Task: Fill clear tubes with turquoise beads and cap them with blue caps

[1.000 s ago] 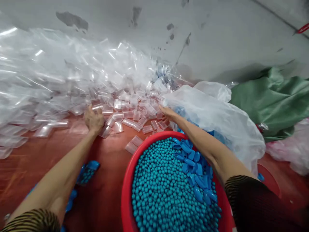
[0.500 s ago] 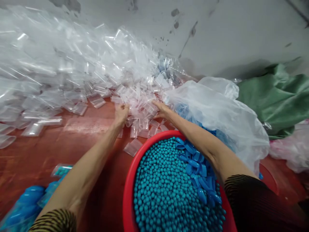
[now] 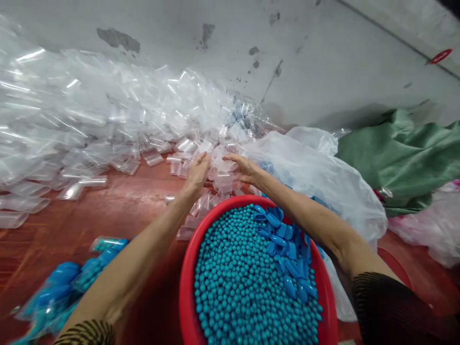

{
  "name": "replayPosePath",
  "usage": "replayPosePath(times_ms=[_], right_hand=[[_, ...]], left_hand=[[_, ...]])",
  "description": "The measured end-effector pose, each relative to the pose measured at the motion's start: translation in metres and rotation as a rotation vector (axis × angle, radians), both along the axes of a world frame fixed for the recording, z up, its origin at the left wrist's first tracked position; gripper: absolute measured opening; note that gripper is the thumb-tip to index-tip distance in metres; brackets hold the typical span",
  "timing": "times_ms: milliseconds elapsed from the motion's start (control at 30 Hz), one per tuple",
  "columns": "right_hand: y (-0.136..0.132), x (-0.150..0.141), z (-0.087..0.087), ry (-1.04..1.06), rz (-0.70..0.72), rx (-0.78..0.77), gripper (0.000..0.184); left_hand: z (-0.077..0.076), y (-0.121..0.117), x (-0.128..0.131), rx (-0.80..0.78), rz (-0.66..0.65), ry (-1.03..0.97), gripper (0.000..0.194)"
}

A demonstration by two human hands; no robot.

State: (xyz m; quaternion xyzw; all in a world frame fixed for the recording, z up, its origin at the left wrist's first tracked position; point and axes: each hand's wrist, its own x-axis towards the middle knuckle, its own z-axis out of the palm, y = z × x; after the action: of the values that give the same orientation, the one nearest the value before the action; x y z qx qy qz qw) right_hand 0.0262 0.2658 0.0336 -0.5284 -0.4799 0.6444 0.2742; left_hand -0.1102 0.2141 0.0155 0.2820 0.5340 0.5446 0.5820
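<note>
Both my hands reach over a red tub to a heap of short clear plastic sleeves (image 3: 224, 181) on the floor. My left hand (image 3: 199, 168) is at the heap's left side, fingers loosely bent and apart, touching sleeves. Facing it, my right hand (image 3: 246, 168) lies at the right side with its fingers stretched and thumb apart. Some sleeves lie between the palms; neither hand grips one that I can make out. Below them, the red tub (image 3: 187, 287) holds many small teal balls (image 3: 237, 278) and, at its right, blue oval plastic pieces (image 3: 283, 242).
A larger mound of clear plastic sleeves (image 3: 89, 110) lies along the grey wall (image 3: 223, 28). Right of the hands are a white translucent bag (image 3: 323, 177) and green cloth (image 3: 402, 158). Filled clear packets with blue parts (image 3: 53, 292) lie on the red floor (image 3: 118, 206) at lower left.
My left hand has moved right, closer to my right hand, and its fingers have loosened. Sleeves between the hands have shifted. The camera view has tilted up slightly.
</note>
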Motion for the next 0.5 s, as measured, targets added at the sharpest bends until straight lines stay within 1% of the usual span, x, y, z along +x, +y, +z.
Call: replayPosePath(times_ms=[67, 133, 200, 233, 300, 367, 400, 433, 500], right_hand=[[-0.025, 0.013, 0.018, 0.116, 0.009, 0.008, 0.016], [-0.057, 0.028, 0.029, 0.196, -0.001, -0.007, 0.017], [-0.09, 0.042, 0.03, 0.192, 0.036, -0.047, 0.024], [-0.105, 0.049, 0.028, 0.176, 0.05, -0.049, 0.026], [-0.13, 0.061, 0.022, 0.099, 0.142, -0.034, 0.027], [-0.145, 0.07, 0.021, -0.027, 0.293, 0.078, 0.025], [-0.148, 0.072, 0.022, -0.097, 0.368, 0.168, 0.024], [-0.148, 0.073, 0.025, -0.164, 0.426, 0.27, 0.023], [-0.139, 0.069, 0.032, -0.279, 0.494, 0.457, 0.02]], left_hand=[[0.015, -0.026, 0.01, 0.064, 0.02, 0.099, 0.052], [0.021, -0.06, 0.02, 0.157, -0.007, 0.214, 0.054], [0.018, -0.097, 0.028, 0.26, -0.055, 0.35, 0.057], [0.015, -0.114, 0.03, 0.28, -0.115, 0.42, 0.059], [0.008, -0.145, 0.033, 0.293, -0.234, 0.577, 0.062], [0.002, -0.168, 0.032, 0.344, -0.375, 0.743, 0.062], [0.0, -0.177, 0.032, 0.385, -0.434, 0.823, 0.061], [-0.001, -0.185, 0.031, 0.431, -0.482, 0.9, 0.057], [-0.001, -0.196, 0.03, 0.527, -0.523, 1.027, 0.046]])
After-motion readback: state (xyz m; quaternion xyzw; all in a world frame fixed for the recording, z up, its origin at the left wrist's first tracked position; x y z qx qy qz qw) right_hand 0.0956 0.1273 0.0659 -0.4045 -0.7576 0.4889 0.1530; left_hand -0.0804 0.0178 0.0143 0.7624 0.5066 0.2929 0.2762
